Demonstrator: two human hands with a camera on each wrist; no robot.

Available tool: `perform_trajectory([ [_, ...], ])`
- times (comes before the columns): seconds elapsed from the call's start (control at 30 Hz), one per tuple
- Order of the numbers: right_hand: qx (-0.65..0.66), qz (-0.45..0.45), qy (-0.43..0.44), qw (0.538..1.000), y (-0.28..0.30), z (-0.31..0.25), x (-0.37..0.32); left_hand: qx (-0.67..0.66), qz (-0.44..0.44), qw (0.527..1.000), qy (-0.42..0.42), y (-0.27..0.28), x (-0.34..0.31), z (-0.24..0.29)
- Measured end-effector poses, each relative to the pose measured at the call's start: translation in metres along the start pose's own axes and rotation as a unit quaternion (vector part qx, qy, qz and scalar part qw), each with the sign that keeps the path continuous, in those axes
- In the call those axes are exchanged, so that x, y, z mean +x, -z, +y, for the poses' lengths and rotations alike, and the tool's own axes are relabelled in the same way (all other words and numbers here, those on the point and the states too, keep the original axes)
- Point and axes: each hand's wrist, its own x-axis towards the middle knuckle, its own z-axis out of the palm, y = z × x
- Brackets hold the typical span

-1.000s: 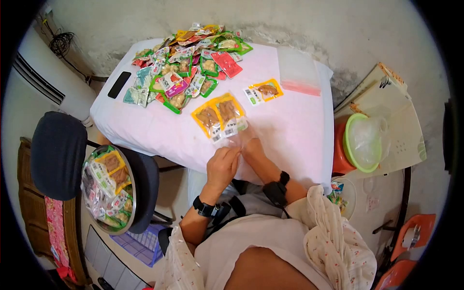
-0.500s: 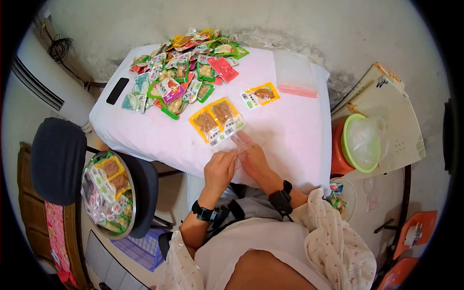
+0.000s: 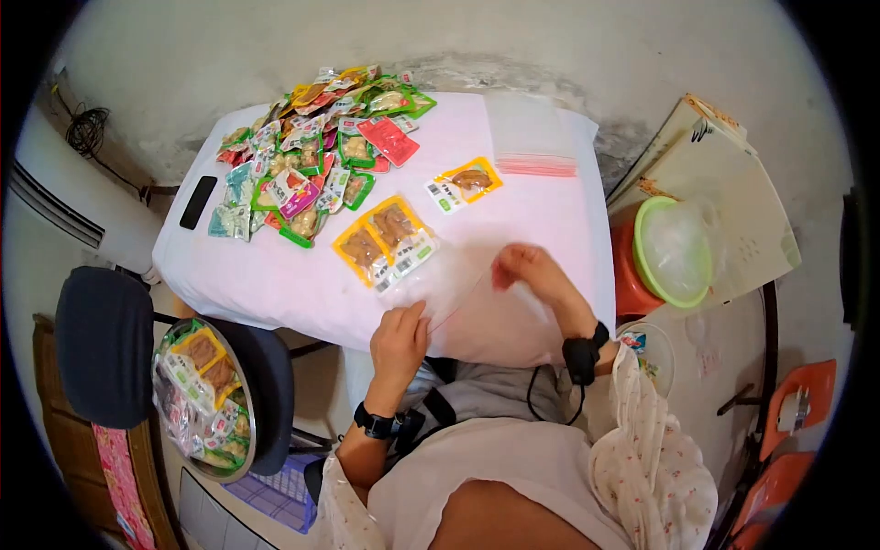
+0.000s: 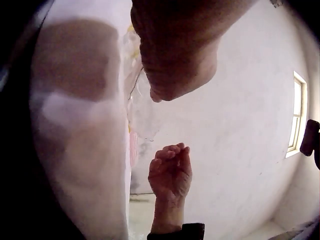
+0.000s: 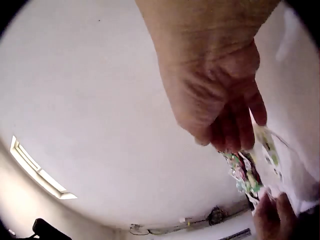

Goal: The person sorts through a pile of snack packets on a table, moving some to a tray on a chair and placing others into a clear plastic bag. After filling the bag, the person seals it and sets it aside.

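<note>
A clear plastic bag (image 3: 442,282) with a thin red line along its mouth lies at the table's near side. Two yellow-edged food packets (image 3: 387,240) sit side by side in its far part. My left hand (image 3: 400,343) pinches a corner of the bag's mouth between thumb and fingers; the right wrist view shows that pinch (image 5: 275,210) too. Just right of the bag's other corner, my right hand (image 3: 541,273) is raised with loosely bent fingers and holds nothing. In the left wrist view this right hand (image 4: 170,172) appears apart from the bag.
A heap of snack packets (image 3: 302,170) covers the table's far left, beside a black phone (image 3: 198,203). One loose yellow packet (image 3: 466,183) and a stack of clear bags (image 3: 532,137) lie farther right. A bowl of packets (image 3: 246,440) stands on the chair; a green basin (image 3: 642,247) stands right.
My right hand has let go of the bag's mouth and moved right, up off it. My left hand still pinches its corner. The whole head view has shifted slightly.
</note>
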Motion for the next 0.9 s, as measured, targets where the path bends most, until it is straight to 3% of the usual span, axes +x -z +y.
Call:
perform_trajectory([
  [0.03, -0.044, 0.061, -0.026, 0.997, 0.012, -0.004, 0.011, 0.003, -0.007, 1.000, 0.000, -0.001, -0.002, 0.000],
  [0.07, -0.043, 0.063, -0.026, 0.997, 0.017, -0.001, 0.020, 0.003, -0.008, 1.000, -0.002, -0.002, -0.004, 0.000],
  [0.1, -0.226, 0.119, 0.054, 0.965, 0.020, 0.004, 0.031, 0.006, -0.012, 1.000, -0.003, -0.002, -0.005, -0.001],
  [0.13, -0.398, 0.170, 0.131, 0.892, 0.020, 0.010, 0.043, 0.010, -0.015, 1.000, -0.005, -0.001, -0.005, -0.002],
  [0.17, -0.396, 0.169, 0.135, 0.892, 0.020, 0.015, 0.057, 0.014, -0.014, 1.000, -0.005, 0.001, -0.005, -0.002],
  [0.23, -0.581, 0.155, 0.237, 0.763, 0.015, 0.020, 0.082, 0.015, -0.016, 1.000, 0.007, 0.004, -0.005, 0.000],
  [0.37, -0.607, 0.120, 0.257, 0.742, -0.010, 0.010, 0.120, 0.018, -0.021, 1.000, -0.003, 0.006, -0.005, -0.001],
  [0.43, -0.631, 0.164, 0.193, 0.733, -0.018, 0.011, 0.134, 0.019, -0.023, 0.999, 0.013, 0.008, -0.004, 0.001],
  [0.57, -0.654, 0.153, 0.171, 0.721, -0.017, 0.014, 0.149, 0.023, -0.021, 0.999, 0.014, 0.009, -0.003, 0.003],
  [0.63, -0.722, 0.140, 0.167, 0.656, -0.009, 0.030, 0.158, 0.020, -0.022, 0.999, 0.013, 0.008, -0.002, 0.003],
  [0.67, -0.722, 0.141, 0.168, 0.656, -0.008, 0.026, 0.154, 0.020, -0.021, 0.999, 0.012, 0.007, -0.002, 0.004],
  [0.73, -0.653, 0.126, 0.115, 0.738, -0.007, 0.005, 0.136, 0.004, -0.014, 1.000, 0.010, 0.006, -0.001, 0.004],
  [0.77, -0.654, 0.126, 0.115, 0.737, -0.005, 0.004, 0.127, 0.003, -0.014, 1.000, 0.009, 0.007, -0.001, 0.005],
  [0.83, -0.476, 0.167, 0.294, 0.812, 0.002, 0.004, 0.104, 0.011, -0.006, 1.000, 0.007, 0.008, 0.001, 0.009],
  [0.87, -0.477, 0.167, 0.292, 0.812, 0.003, -0.001, 0.087, 0.008, -0.007, 1.000, 0.007, 0.006, 0.001, 0.009],
  [0.9, -0.528, 0.083, 0.215, 0.818, 0.003, -0.009, 0.066, 0.009, -0.011, 1.000, 0.007, 0.006, 0.000, 0.007],
])
